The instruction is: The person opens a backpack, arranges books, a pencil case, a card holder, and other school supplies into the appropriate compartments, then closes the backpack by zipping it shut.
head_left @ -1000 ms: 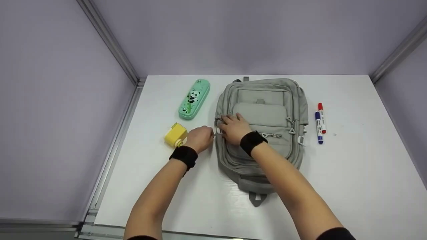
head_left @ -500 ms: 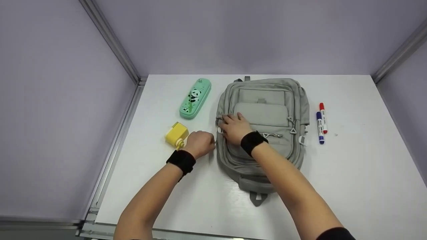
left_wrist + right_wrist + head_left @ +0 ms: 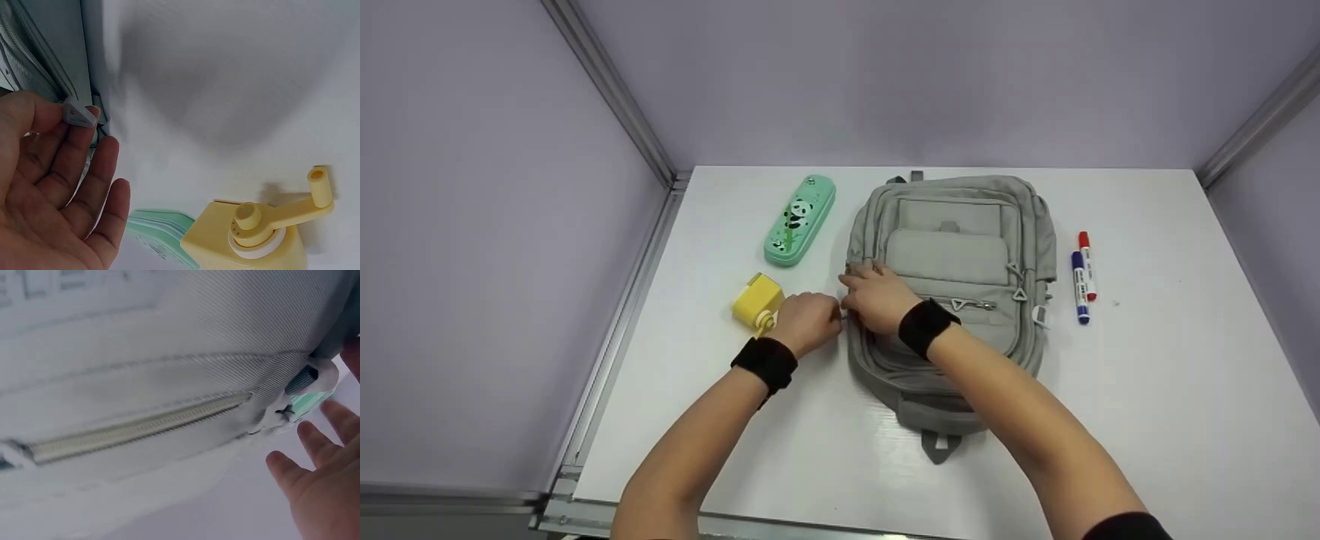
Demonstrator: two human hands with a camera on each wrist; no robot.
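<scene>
A grey backpack point(image 3: 949, 255) lies on the white table with its pocketed front up. At its left side, my left hand point(image 3: 808, 322) pinches a pale zipper pull point(image 3: 79, 113) between thumb and index finger, the other fingers loosely bent. My right hand point(image 3: 880, 300) lies over the backpack's left edge with its fingers spread toward the left hand. In the right wrist view, a pocket zipper point(image 3: 140, 430) runs across the front fabric close to the right fingers.
A yellow hand-crank pencil sharpener point(image 3: 757, 300) stands just left of my left hand. Behind it lies a green panda pencil case point(image 3: 800, 220). Right of the backpack are a red marker point(image 3: 1087, 270) and a blue marker point(image 3: 1080, 289). Walls enclose the table's back and sides.
My left hand has moved slightly toward me along the backpack's side. My right hand has shifted left over the edge, closer to the left hand.
</scene>
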